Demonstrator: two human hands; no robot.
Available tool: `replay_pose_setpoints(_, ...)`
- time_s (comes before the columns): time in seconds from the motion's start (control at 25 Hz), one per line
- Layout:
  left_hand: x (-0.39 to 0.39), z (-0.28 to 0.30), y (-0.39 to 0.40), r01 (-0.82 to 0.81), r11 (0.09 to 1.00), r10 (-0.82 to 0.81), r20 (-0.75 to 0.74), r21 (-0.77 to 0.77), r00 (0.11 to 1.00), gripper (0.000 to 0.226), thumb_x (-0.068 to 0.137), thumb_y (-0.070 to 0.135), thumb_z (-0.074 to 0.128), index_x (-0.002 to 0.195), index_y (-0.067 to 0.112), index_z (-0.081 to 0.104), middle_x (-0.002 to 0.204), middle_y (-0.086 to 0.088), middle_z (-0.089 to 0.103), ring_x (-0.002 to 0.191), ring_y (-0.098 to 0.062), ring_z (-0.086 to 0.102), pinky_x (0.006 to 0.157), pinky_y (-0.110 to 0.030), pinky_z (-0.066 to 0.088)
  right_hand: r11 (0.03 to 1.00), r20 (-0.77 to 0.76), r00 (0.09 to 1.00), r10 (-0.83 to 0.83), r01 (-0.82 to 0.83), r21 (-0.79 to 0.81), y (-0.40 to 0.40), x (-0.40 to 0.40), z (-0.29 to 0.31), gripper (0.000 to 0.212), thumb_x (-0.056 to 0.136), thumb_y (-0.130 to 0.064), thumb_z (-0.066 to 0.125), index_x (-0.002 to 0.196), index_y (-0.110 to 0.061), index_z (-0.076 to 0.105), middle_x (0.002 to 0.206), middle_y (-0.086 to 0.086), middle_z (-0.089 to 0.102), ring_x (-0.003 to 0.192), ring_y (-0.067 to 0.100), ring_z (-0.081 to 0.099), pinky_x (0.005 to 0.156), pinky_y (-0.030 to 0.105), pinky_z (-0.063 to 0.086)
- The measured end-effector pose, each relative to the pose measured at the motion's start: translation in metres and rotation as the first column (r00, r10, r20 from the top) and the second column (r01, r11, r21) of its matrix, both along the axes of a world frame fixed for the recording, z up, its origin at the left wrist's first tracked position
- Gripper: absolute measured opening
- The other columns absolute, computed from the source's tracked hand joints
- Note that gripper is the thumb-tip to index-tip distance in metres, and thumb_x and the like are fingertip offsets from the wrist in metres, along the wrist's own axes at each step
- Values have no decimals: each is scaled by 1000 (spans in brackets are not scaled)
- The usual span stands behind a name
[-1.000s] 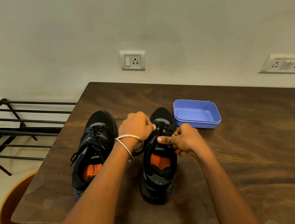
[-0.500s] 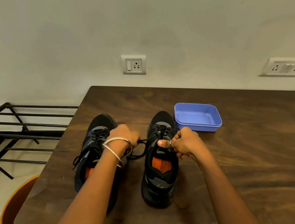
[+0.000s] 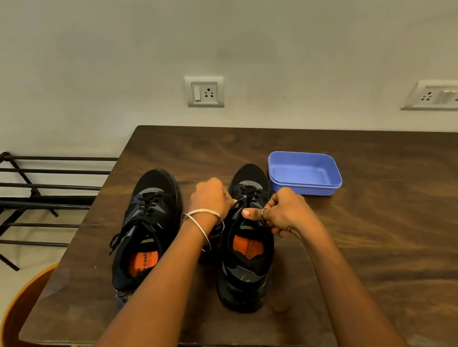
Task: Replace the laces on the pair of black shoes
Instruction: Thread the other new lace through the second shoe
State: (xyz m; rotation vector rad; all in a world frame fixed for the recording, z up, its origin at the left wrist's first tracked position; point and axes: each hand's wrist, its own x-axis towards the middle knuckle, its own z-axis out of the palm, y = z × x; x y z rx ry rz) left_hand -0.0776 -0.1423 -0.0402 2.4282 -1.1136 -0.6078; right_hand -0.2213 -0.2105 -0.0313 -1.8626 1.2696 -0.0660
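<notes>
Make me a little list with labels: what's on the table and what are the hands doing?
table: dark wooden table
left shoe: black shoe, laced, untouched
right shoe: black shoe, being worked on
left hand: left hand grips the black lace
right hand: right hand pinches the lace beside the tongue
tub: blue plastic tub, nothing seen inside

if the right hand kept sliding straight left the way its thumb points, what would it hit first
Most likely the left hand, which sits just across the laces of the right shoe. The right hand has its thumb aimed that way, with only lace between them. Depth is unclear, so it might pass slightly nearer the camera.
</notes>
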Motion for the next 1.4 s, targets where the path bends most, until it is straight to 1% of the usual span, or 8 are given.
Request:
replay_pose_setpoints(0.28, 12, 23, 4, -350, 862, 187, -411, -367, 892, 10, 87, 15, 67, 86, 21, 59, 86, -3, 70, 80, -17, 68, 82, -37, 56, 1000, -74, 997, 14, -16, -21, -4, 0, -1, 38, 77, -40, 80, 83, -6, 65, 81, 13, 72, 69, 26, 67, 67, 38, 55)
replay_pose_setpoints(0.52, -15, 95, 13, -591, 695, -296, -912, -410, 284, 20, 96, 21, 55, 110, 7, 62, 108, -17, 69, 93, -27, 69, 89, -36, 53, 976, 690, 723, -27, -130, 175, 9, -3, 26, 51, 69, -21, 81, 116, -14, 64, 113, 5, 70, 108, 19, 65, 86, 26, 53)
replay_pose_setpoints(0.68, -16, 91, 8, -688, 633, -424, -903, -354, 74, 45, 95, 35, 53, 125, 1, 54, 127, -17, 58, 124, -29, 55, 108, -41, 40, 901, 762, 642, -78, -282, 330, 10, -8, 35, 30, 80, -15, 68, 109, -6, 67, 87, 9, 71, 84, 20, 69, 83, 36, 53)
replay_pose_setpoints(0.92, 16, 67, 9, -911, 380, -443, -896, -161, -26, 73, 91, 39, 59, 152, 14, 25, 156, -19, 22, 145, -32, 21, 120, -45, 16, 927, 585, 737, -337, 368, 69, -35, -48, 20, 18, 96, -8, 57, 93, 2, 72, 74, 7, 65, 52, 10, 50, 61, 30, 49)
replay_pose_setpoints(1.04, 23, 55, 5, -930, 348, -314, -949, -118, 3, 73, 90, 37, 61, 152, 20, 26, 139, -15, 44, 127, -29, 46, 119, -42, 19, 897, 506, 782, -365, 440, -33, -44, -58, 10, 19, 98, -6, 54, 103, -1, 71, 80, 7, 69, 60, 14, 55, 66, 31, 54)
replay_pose_setpoints(1.16, 25, 47, 4, -782, 614, 171, -949, -108, 265, 62, 90, 32, 64, 144, 16, 38, 146, -19, 38, 127, -36, 46, 101, -44, 42, 918, 509, 804, -308, 392, -63, -40, -51, 10, 16, 97, -1, 52, 106, 3, 66, 83, 12, 71, 60, 21, 63, 73, 37, 58)
replay_pose_setpoints(1.28, 20, 41, 9, -476, 877, 357, -569, -70, 741, 34, 90, 31, 65, 112, 7, 58, 108, -19, 68, 85, -29, 66, 68, -38, 53, 947, 542, 819, -190, 298, -119, -24, -31, 17, 9, 88, -6, 68, 89, 3, 66, 75, 13, 70, 51, 13, 62, 56, 25, 55)
replay_pose_setpoints(1.4, 18, 42, 9, -181, 937, 158, -97, -298, 983, 23, 91, 32, 63, 107, 17, 69, 105, -4, 70, 93, -17, 65, 83, -30, 51, 933, 505, 863, -2, 184, -310, -8, -11, 21, 3, 84, -16, 75, 81, -14, 75, 75, -1, 72, 69, 7, 66, 67, 25, 55)
